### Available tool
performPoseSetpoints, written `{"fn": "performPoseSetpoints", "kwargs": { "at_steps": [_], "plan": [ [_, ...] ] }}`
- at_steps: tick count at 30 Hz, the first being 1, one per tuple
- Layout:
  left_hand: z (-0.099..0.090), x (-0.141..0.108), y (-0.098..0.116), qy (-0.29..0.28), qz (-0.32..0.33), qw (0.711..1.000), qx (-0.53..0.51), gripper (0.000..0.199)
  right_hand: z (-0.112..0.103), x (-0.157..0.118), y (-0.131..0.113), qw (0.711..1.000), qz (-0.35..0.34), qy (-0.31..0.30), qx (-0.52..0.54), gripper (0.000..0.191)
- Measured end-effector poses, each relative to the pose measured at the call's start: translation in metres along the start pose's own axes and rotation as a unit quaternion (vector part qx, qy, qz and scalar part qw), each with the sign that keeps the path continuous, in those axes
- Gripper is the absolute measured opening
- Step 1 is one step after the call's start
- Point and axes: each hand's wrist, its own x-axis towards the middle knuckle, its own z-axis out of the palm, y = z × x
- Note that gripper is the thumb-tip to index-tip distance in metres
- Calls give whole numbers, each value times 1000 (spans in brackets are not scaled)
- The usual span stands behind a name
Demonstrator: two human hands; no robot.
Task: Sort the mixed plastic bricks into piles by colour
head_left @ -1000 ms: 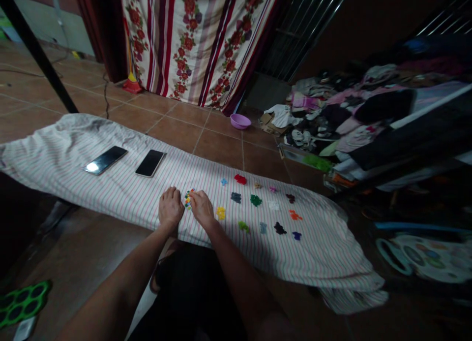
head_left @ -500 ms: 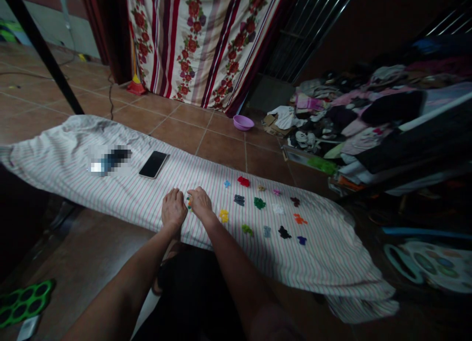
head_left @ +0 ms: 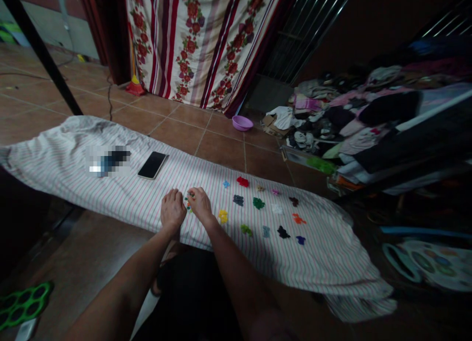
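Note:
My left hand (head_left: 173,208) rests on the striped cloth with its fingers curled down; its palm and whatever it may hold are hidden. Close on its right, my right hand (head_left: 200,203) is closed, thumb and fingers drawn together in a pinch at a small cluster of mixed green, orange and white pieces (head_left: 189,203). What sits between those fingertips is too small to make out. Right of my hands lie sorted piles of small pieces, among them a yellow pile (head_left: 223,216), a dark grey pile (head_left: 238,200), a green pile (head_left: 258,203) and a red pile (head_left: 242,182).
The striped cloth (head_left: 317,262) covers a long narrow surface. A phone (head_left: 152,165) lies left of my hands, beside a blurred-out item (head_left: 110,161). On the tiled floor beyond stands a purple basin (head_left: 242,123). Heaped clothes (head_left: 332,109) fill the far right.
My right fingers have shifted slightly, and more of the mixed pieces shows between my hands. The view has moved a little; the piles stay put.

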Motion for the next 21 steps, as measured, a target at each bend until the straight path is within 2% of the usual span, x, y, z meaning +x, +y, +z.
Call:
{"fn": "performPoseSetpoints", "kwargs": {
  "at_steps": [3, 8, 11, 15, 18, 21],
  "plan": [
    [0, 0, 0, -2, 1, 1000, 1, 25, 2, -1, 2, 998, 3, 16, 55, 19],
    [-1, 0, 0, -8, -4, 1000, -6, 25, 2, -5, 7, 980, 62, 32, 186, 22],
    [-3, 0, 0, -7, -2, 1000, -13, 26, 2, -11, 13, 950, 103, 34, 292, 23],
    [0, -1, -1, 1, -1, 1000, -23, 27, -1, -17, 17, 894, 156, 56, 415, 23],
    [2, -1, -2, 7, -2, 1000, -23, 28, -7, -21, 17, 863, 182, 70, 466, 27],
    [1, -1, -2, 7, -4, 1000, -18, 28, -13, -27, 18, 849, 192, 83, 484, 29]
  ]
}}
